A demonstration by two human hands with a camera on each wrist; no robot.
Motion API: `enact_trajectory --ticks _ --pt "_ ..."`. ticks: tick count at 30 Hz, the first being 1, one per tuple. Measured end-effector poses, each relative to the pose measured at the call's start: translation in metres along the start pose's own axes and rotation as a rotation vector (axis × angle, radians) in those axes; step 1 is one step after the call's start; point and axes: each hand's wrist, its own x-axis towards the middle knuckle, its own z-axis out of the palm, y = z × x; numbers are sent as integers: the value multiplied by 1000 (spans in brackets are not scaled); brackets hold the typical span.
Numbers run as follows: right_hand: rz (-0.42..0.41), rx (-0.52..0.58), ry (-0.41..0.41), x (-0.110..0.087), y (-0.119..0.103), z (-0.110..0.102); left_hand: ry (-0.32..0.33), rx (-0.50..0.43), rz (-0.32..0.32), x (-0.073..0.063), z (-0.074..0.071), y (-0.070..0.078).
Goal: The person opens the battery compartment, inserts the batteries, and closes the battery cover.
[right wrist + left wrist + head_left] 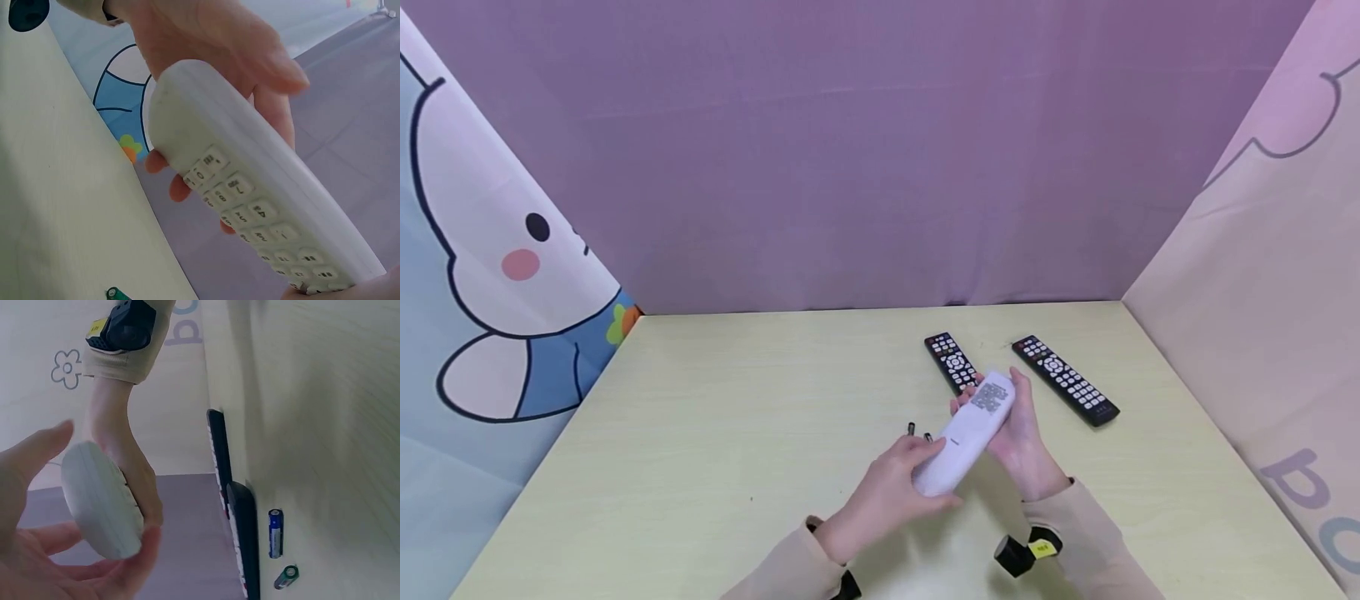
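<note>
A white remote control (964, 440) is held up at a slant between both hands, its back with a grey printed label facing up in the head view. The left hand (887, 483) holds its lower end, fingers on one side and thumb on the other. Around the upper end grips the right hand (1024, 437), partly hidden behind the remote. Rows of raised white buttons show on the underside in the right wrist view. On the table lie a blue battery (275, 534) and a green battery (287, 577), half covered by the left hand in the head view.
Two black remotes lie buttons up on the pale table (700, 433): one black remote (953, 362) behind the hands, partly covered, and another black remote (1065, 381) to the right. A purple cloth (880, 167) closes the back, with printed cloths at both sides.
</note>
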Motion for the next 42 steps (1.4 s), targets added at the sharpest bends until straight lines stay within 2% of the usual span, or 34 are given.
enact_trajectory --ticks 3,6,9,16,19,24,29,33,37,42 --pt "-16 -24 20 -1 -1 0 -6 110 31 -1 1 3" --pt "-27 -56 12 -2 -2 1 9 119 33 -2 0 3" --pt "-44 -111 -25 -4 -1 2 28 55 15 -1 -1 2" --pt "-87 -352 -62 -11 6 2 106 -160 -1 -1 -3 -2" --pt "-94 -420 -92 -14 11 2 111 -255 -22 0 -5 -2" --pt "-120 -526 -130 -19 20 0 83 -389 -104 0 -7 -2" --pt "-177 -607 -94 -20 23 -3 31 -435 -160 -1 -6 -2" --pt "-242 -711 -46 -19 21 -4 -16 -444 -167 -1 -6 -3" --pt "-283 -794 -14 -17 15 -2 -48 -467 -139 -1 -5 -6" --pt "-306 -906 22 -12 -2 -2 -78 -367 -89 -5 -8 -16"
